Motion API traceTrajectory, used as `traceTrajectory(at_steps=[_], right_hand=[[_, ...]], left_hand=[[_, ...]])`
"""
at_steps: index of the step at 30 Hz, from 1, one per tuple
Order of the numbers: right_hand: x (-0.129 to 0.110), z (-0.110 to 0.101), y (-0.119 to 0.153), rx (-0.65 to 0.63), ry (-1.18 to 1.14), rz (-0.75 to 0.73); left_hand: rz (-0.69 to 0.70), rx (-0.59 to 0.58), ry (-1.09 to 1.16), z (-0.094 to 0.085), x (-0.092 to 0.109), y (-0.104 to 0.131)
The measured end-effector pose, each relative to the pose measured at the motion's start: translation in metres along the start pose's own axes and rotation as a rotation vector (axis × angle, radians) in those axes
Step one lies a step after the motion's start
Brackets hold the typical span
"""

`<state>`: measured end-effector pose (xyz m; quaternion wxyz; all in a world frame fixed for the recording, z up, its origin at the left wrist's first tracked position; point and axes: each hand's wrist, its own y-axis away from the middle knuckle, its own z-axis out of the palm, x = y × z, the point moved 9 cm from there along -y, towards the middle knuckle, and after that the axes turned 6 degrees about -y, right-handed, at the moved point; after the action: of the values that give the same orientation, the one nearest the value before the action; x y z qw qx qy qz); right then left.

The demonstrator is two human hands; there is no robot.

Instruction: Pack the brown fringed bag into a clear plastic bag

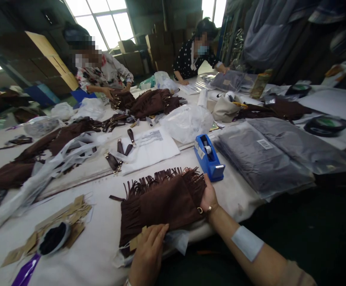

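Observation:
A dark brown fringed bag lies flat on the table in front of me, its fringe pointing away. My left hand rests on its near left edge, fingers together beside a tan tag and some clear plastic. At the bag's right end, my right hand grips the edge, near a small gold ring; part of its fingers is hidden behind the fabric. Just beyond that hand stands a blue tape dispenser.
Packed grey items in clear bags lie at right. Tan tags and a dark round pad are at left. Brown straps lie on white paper. Two people work across the cluttered table.

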<state>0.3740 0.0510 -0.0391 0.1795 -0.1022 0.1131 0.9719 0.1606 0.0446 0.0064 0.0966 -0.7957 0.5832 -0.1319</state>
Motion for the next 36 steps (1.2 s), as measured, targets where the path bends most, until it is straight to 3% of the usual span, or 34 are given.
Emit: traceTrajectory(at_steps=[2, 6, 9, 11, 13, 17, 22, 24, 26, 28, 29, 31, 33, 34, 36], right_hand=[[-0.011, 0.004, 0.002, 0.005, 0.103, -0.050], [-0.014, 0.031, 0.003, -0.078, 0.688, -0.147], [0.023, 0.048, 0.005, -0.277, 1.292, -0.140], [0.054, 0.047, 0.009, -0.418, 1.711, -0.144], [0.072, 0.042, 0.012, -0.475, 1.967, -0.187], [0.080, 0.047, 0.017, -0.529, 2.033, -0.192], [0.075, 0.074, 0.046, -0.708, 1.813, -0.030], [0.056, 0.077, 0.053, -0.620, 1.671, -0.033], [0.019, 0.063, 0.048, -0.340, 1.515, -0.086], [-0.021, 0.031, 0.039, 0.005, 1.301, -0.089], [-0.035, 0.012, 0.034, 0.147, 1.184, -0.041], [-0.044, -0.021, 0.022, 0.324, 0.968, 0.146], [-0.038, -0.037, 0.008, 0.383, 0.827, 0.363], [-0.032, -0.039, 0.001, 0.379, 0.779, 0.456], [-0.015, -0.033, -0.015, 0.331, 0.709, 0.613]], left_hand=[[0.020, -0.008, -0.011, 0.004, 0.003, 0.001], [0.049, -0.044, -0.069, 0.007, 0.009, -0.002], [0.068, -0.072, -0.124, 0.012, 0.014, -0.002], [0.070, -0.070, -0.148, 0.015, 0.016, -0.001], [0.062, -0.069, -0.149, 0.018, 0.017, 0.000], [0.061, -0.078, -0.120, 0.017, 0.014, -0.001], [0.078, -0.176, -0.063, 0.010, 0.012, -0.008], [0.073, -0.219, 0.001, 0.004, 0.010, -0.012], [0.083, -0.234, 0.125, -0.006, 0.003, -0.014], [0.000, -0.177, 0.286, -0.023, -0.023, -0.014], [-0.111, -0.122, 0.356, -0.033, -0.048, -0.012], [-0.456, -0.018, 0.436, -0.044, -0.115, 0.004], [-0.820, -0.034, 0.502, -0.039, -0.178, 0.032], [-0.964, -0.087, 0.593, -0.030, -0.200, 0.045], [-1.189, -0.166, 0.875, -0.009, -0.224, 0.063]])
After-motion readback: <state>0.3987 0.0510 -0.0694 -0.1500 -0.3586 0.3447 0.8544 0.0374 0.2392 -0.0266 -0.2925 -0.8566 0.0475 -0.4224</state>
